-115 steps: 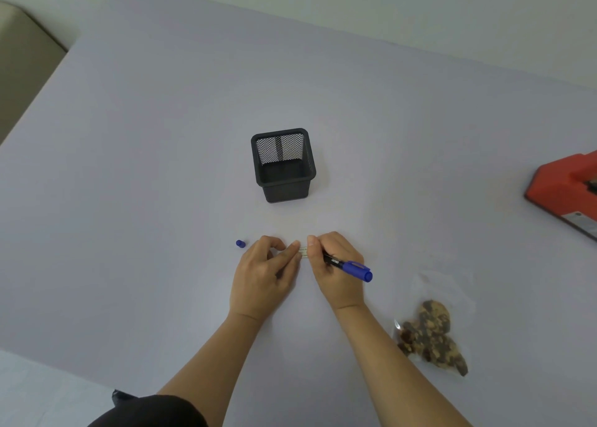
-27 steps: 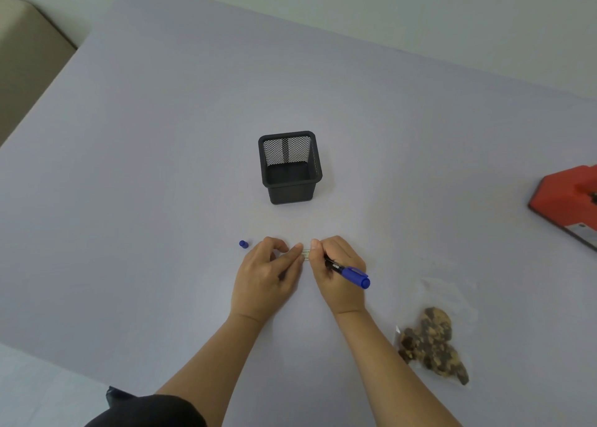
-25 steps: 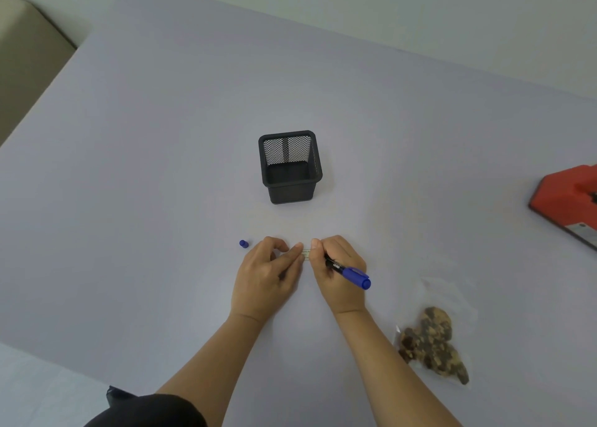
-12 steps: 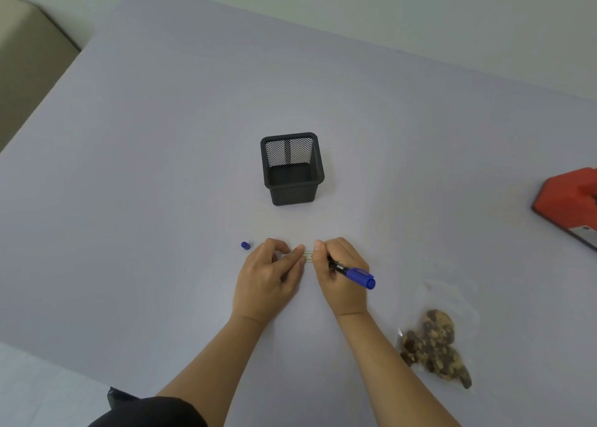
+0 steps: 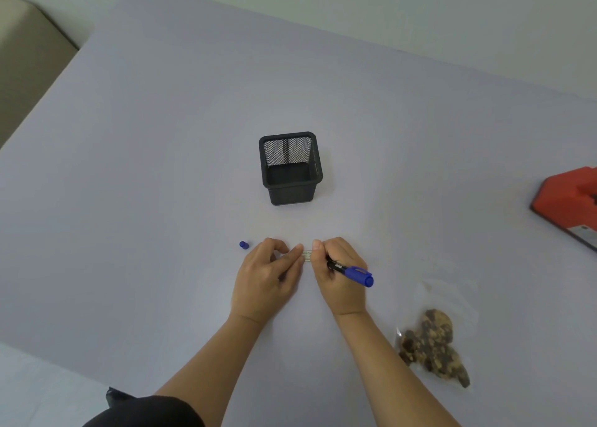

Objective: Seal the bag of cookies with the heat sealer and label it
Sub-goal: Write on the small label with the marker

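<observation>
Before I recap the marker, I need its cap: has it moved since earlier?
No. The blue cap lies in the same spot left of the left hand, below-left of the mesh pen holder.

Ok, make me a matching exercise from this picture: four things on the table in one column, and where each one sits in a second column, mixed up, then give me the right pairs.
Things:
1. pen cap
2. mesh pen holder
3. bag of cookies
4. heat sealer

Places:
A. at the right edge of the view, partly cut off
B. on the table just left of the left hand
C. on the table right of the right forearm
D. standing beyond both hands, in the middle of the table

Pairs: 1-B, 2-D, 3-C, 4-A
</observation>
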Motion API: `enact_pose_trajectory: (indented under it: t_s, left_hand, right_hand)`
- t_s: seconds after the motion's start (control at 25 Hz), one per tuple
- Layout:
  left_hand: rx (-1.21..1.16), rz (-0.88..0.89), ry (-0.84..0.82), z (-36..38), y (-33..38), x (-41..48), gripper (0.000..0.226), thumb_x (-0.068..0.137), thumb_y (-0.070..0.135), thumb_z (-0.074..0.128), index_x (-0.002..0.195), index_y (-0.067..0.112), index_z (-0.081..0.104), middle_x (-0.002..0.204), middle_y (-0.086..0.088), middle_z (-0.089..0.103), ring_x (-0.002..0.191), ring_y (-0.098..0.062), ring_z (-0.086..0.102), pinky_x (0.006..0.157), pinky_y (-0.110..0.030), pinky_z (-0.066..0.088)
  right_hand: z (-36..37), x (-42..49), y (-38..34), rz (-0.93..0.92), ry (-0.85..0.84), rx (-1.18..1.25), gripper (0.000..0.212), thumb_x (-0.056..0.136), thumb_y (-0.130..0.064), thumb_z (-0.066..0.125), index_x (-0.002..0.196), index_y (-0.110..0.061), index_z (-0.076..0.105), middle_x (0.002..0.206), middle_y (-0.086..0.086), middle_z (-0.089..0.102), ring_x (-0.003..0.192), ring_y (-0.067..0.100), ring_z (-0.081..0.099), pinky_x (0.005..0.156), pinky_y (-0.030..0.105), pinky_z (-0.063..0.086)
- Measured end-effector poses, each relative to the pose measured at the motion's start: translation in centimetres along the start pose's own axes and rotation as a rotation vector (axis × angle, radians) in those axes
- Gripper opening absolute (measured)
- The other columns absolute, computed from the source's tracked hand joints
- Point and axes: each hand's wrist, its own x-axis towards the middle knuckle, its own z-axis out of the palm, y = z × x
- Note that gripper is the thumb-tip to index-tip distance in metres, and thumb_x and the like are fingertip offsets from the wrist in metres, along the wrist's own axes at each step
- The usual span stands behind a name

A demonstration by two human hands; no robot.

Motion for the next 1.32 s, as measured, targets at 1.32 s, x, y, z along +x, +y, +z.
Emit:
enact_pose_trajectory:
  t_s: [1.32]
  left_hand:
    - [0.002, -0.004, 0.005, -0.17, -0.06, -0.10, 0.016, 0.081, 0.021, 0.069, 0.095, 0.015, 0.076, 0.080, -0.005, 0.060, 0.057, -0.013, 0.048, 0.055, -0.022, 0.044]
  right_hand:
    - [0.20, -0.14, 0.13, 0.008, 0.004, 0.006, 0.041, 0.093, -0.024, 0.049, 0.057, -0.005, 0.044, 0.058, -0.005, 0.040, 0.056, 0.006, 0.036, 0.057, 0.001, 0.031]
